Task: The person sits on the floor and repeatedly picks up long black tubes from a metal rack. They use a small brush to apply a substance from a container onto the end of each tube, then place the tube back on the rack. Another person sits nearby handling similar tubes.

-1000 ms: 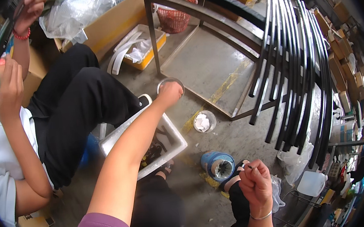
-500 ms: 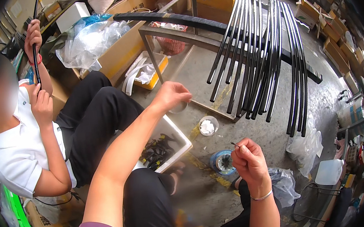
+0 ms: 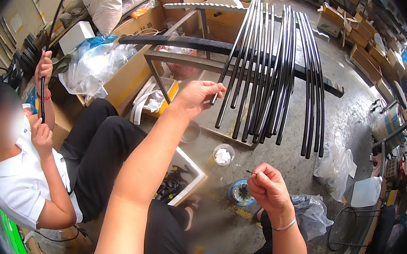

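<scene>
Several long glossy black rods (image 3: 285,78) rest side by side across a dark padded bar, their lower ends pointing toward me. At the leftmost one, my left hand (image 3: 197,98) is stretched out, its thumb and fingertips pinching the rod (image 3: 226,64) near its lower end. Lower and to the right, my right hand (image 3: 269,189) is closed in a pinch on a small, thin dark piece (image 3: 252,172); its exact kind is too small to make out. Beside that hand on the floor stands a blue-rimmed round container (image 3: 232,193) with dark bits in it.
On my left a seated person in a white shirt (image 3: 14,194) holds a black rod. A white foam box (image 3: 196,180) with dark parts stands by my knees. A metal frame (image 3: 156,82) carries the padded bar (image 3: 184,42). A small cup of white material (image 3: 223,155) sits on the floor.
My left hand has reached the leftmost rod and closed on its lower end; before, it held no rod. My right hand still pinches the small dark piece. The whole view has shifted slightly.
</scene>
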### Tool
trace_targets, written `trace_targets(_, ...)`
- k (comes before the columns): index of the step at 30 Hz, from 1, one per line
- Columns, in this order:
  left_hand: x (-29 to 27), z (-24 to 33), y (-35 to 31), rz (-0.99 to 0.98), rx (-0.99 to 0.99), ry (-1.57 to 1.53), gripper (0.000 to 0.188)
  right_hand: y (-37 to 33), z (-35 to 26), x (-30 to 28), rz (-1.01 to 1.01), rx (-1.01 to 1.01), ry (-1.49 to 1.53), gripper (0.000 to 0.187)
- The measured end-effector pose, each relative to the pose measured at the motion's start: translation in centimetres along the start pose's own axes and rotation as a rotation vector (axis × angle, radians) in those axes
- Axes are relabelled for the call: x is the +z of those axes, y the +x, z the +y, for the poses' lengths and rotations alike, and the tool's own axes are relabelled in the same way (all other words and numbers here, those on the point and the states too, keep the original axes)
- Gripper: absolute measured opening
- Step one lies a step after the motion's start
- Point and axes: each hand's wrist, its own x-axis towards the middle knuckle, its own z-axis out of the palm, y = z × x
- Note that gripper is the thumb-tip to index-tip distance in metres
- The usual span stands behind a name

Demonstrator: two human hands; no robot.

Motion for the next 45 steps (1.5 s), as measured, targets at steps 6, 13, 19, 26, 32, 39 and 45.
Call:
trace_targets(6, -2.0, 0.6, -3.5, -0.044, 0.105, -0.158, 0.019, 0.4, 0.7, 0.4, -0.018, 0.017, 0.015, 0.01)
trace_targets(13, -1.8, -1.0, -10.4, 0.013, 0.186, -0.246, 0.03, 0.6, 1.1, 1.0, -0.019, 0.059, -0.002, 0.009)
trace_targets(19, -1.4, -2.6, -12.1, 0.012, 0.172, -0.332, 0.036, 1.0, 1.9, 0.4, -0.021, 0.07, -0.018, 0.009)
trace_targets(26, -0.2, -3.0, -12.1, 0.013, 0.247, -0.429, 0.045, 1.4, 2.1, 1.4, -0.069, 0.021, -0.042, 0.012)
trace_targets(32, -1.2, -4.1, -11.2, -0.058, 0.229, -0.566, 0.037, 1.5, 2.1, 4.7, 0.023, -0.072, -0.106, 0.01)
trace_targets(39, -1.1, -4.9, -11.1, -0.019, 0.217, -0.644, 0.031, 3.3, 3.5, 8.1, 0.147, -0.098, -0.304, 0.008)
trace_targets(45, -1.7, -5.6, -10.7, -0.058, 0.228, -0.61, 0.036, 5.3, 3.7, 7.8, 0.144, -0.124, -0.323, 0.01)
